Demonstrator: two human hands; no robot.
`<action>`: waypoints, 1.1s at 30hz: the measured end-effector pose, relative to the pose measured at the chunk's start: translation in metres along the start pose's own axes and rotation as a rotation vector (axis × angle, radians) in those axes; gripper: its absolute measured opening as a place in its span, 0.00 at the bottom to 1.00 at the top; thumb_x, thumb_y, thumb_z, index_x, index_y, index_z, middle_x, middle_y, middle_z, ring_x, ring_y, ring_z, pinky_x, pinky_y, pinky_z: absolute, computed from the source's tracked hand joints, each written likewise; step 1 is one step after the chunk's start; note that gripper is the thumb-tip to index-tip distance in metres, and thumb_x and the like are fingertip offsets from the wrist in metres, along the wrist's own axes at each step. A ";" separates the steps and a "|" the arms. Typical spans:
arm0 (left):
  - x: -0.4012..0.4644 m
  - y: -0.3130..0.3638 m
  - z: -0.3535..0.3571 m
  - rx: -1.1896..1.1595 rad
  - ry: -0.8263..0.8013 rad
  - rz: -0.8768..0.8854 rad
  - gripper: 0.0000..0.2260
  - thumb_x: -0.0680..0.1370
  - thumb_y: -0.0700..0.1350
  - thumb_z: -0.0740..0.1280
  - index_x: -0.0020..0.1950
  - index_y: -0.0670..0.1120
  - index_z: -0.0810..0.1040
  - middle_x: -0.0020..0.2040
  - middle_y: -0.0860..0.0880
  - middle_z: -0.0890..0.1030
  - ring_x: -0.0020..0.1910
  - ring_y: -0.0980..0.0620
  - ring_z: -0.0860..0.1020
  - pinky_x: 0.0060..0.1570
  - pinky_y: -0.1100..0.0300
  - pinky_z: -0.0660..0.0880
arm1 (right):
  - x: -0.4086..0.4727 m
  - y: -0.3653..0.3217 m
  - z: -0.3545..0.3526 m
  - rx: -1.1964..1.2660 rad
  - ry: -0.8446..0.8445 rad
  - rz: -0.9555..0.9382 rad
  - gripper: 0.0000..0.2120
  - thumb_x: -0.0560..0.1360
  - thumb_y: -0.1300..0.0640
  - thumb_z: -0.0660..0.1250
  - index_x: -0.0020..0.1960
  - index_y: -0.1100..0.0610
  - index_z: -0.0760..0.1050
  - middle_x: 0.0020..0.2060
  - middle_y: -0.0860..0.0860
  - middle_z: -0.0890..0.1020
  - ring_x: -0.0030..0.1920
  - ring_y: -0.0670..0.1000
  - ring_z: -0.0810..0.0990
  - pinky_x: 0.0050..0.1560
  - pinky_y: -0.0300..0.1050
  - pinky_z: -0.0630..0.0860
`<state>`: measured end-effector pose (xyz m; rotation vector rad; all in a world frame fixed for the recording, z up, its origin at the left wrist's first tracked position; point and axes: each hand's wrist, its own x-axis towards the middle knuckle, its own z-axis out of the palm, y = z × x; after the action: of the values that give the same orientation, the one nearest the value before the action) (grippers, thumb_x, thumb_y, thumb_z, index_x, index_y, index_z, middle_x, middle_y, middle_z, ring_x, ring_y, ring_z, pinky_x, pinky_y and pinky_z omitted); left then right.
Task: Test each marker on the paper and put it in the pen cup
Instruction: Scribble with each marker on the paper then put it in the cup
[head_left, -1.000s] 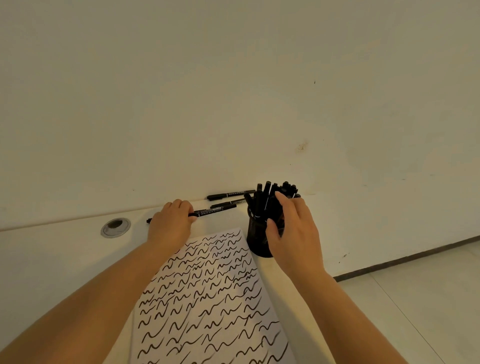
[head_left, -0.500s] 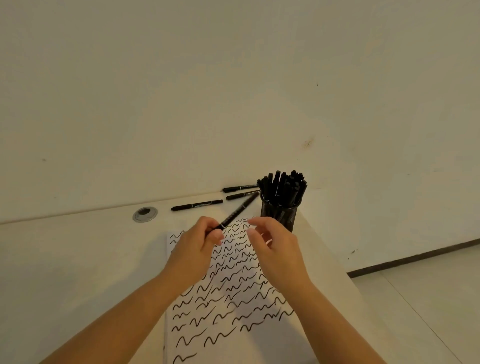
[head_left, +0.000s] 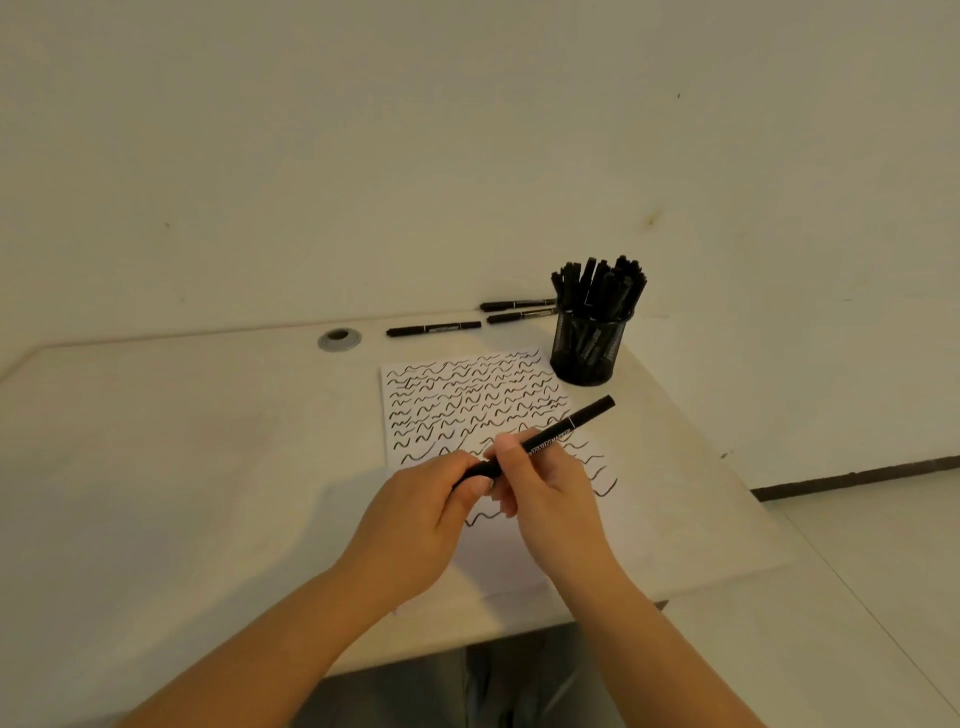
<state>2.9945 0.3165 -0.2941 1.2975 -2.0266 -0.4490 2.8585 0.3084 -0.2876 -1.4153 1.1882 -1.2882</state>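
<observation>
Both hands grip one black marker (head_left: 563, 430) over the lower part of the paper (head_left: 467, 395), which is covered with black wavy lines. My left hand (head_left: 415, 519) pinches the marker's near end, my right hand (head_left: 550, 499) wraps its middle, and the far end points up and right. The black mesh pen cup (head_left: 589, 345) stands at the paper's far right corner, packed with several black markers. Three more markers lie along the wall edge: one (head_left: 434, 329) to the left and two (head_left: 519, 310) beside the cup.
A round grey cable grommet (head_left: 339, 340) sits in the desk left of the loose markers. The desk's right edge (head_left: 727, 467) drops to a tiled floor, and the wall runs close behind the cup.
My left hand lifted a marker from the back of the desk and carried it over the paper. My right hand left the cup and joined it on the marker.
</observation>
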 end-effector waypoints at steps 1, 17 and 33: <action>-0.006 0.000 0.000 0.020 -0.012 -0.008 0.11 0.78 0.55 0.54 0.46 0.54 0.74 0.35 0.57 0.76 0.34 0.59 0.74 0.34 0.64 0.70 | -0.005 0.000 0.002 -0.039 -0.019 -0.002 0.14 0.77 0.51 0.60 0.36 0.54 0.76 0.23 0.44 0.77 0.25 0.40 0.74 0.28 0.30 0.70; -0.043 -0.048 -0.043 -0.379 0.070 -0.481 0.16 0.80 0.48 0.55 0.36 0.48 0.75 0.24 0.54 0.75 0.26 0.58 0.70 0.30 0.64 0.67 | -0.005 -0.001 -0.019 0.029 0.188 0.054 0.11 0.77 0.53 0.61 0.37 0.54 0.73 0.23 0.44 0.72 0.22 0.39 0.68 0.24 0.32 0.66; -0.009 -0.062 -0.019 -0.106 -0.016 -0.227 0.12 0.80 0.49 0.55 0.41 0.60 0.74 0.43 0.61 0.81 0.46 0.65 0.76 0.48 0.65 0.72 | -0.021 0.029 0.020 -0.191 -0.158 -0.085 0.03 0.70 0.52 0.64 0.37 0.47 0.72 0.27 0.49 0.77 0.28 0.50 0.74 0.32 0.44 0.74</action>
<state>3.0515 0.2985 -0.3218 1.4678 -1.8490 -0.6640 2.8752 0.3241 -0.3219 -1.6895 1.1793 -1.1192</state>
